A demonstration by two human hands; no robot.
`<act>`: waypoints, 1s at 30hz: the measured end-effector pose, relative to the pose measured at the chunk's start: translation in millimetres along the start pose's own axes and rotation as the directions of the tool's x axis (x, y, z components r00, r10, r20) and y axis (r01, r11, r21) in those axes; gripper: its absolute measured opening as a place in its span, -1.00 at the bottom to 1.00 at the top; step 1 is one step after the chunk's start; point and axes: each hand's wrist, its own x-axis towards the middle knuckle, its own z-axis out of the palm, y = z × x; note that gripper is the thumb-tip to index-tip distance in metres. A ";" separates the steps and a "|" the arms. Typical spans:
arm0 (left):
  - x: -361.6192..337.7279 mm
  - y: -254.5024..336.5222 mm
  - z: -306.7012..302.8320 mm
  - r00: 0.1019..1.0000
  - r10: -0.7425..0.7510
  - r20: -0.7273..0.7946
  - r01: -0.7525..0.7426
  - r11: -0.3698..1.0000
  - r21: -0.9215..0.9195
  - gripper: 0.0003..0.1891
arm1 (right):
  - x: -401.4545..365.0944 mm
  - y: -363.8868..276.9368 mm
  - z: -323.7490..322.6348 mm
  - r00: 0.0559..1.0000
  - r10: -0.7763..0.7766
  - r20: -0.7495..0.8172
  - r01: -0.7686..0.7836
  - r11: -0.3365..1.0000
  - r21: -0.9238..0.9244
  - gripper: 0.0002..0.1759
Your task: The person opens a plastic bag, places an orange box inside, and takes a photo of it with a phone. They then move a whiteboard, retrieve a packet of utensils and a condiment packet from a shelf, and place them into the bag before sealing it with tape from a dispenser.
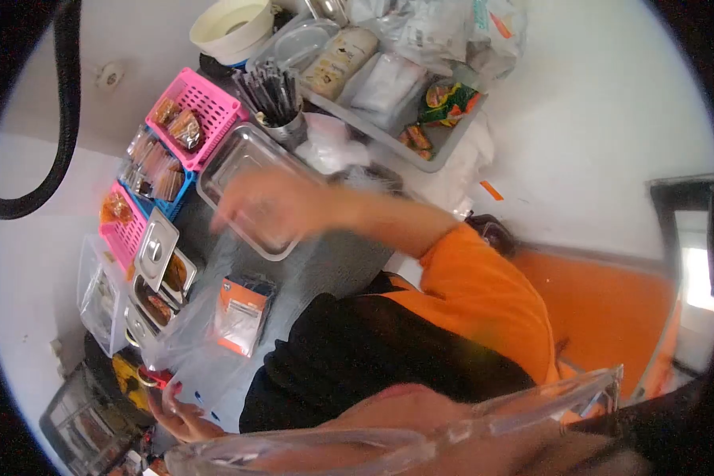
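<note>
My right hand (pixel 266 206), smeared by motion, passes over a clear rectangular plastic tray (pixel 271 252), and its fingers are blurred. At lower left my left hand (pixel 186 416) has its fingers apart. Just above its fingertips lies a small red object (pixel 157 376). A crumpled clear plastic bag (pixel 189 337) spreads beside that hand. An orange-and-white packet (pixel 242 316) lies on the grey surface (pixel 321 262), between the bag and my black apron.
Steel containers with lids (pixel 157 247) line the far side. Pink (pixel 212 99) and blue baskets (pixel 184 190) hold wrapped food. Behind my right hand stand a metal cup of black utensils (pixel 282 127), a grey bin (pixel 408 147) of packages and a cream bowl (pixel 232 32).
</note>
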 end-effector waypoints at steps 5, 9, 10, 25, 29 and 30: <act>-15.5 23.7 37.1 0.927 0.370 0.063 -0.365 0.928 -0.073 -0.34 | 20.6 -11.1 175.3 0.767 -0.547 0.337 0.476 0.836 0.274 -0.81; -39.5 27.0 31.6 0.965 0.259 -0.026 -0.257 0.931 -0.261 -0.35 | 12.8 -1.7 245.6 0.528 -0.085 0.845 0.352 0.927 -0.127 -0.82; -42.4 23.0 30.2 0.966 0.256 -0.027 -0.254 0.933 -0.254 -0.35 | 0.9 10.3 266.2 0.402 -0.020 0.915 0.437 0.883 -0.172 -0.82; -43.7 3.9 21.9 0.986 0.144 -0.089 -0.152 0.985 -0.084 -0.46 | -20.5 27.5 246.0 0.542 0.222 0.810 0.178 0.912 -0.369 -0.81; -34.6 -3.1 14.6 0.983 -0.174 -0.053 0.161 0.968 -0.194 -0.51 | -19.0 26.7 219.6 0.636 0.270 0.723 0.048 0.921 -0.386 -0.82; -30.7 -0.3 14.6 0.981 -0.193 -0.034 0.185 0.971 -0.151 -0.52 | -15.0 23.9 214.0 0.643 0.271 0.717 0.046 0.920 -0.389 -0.82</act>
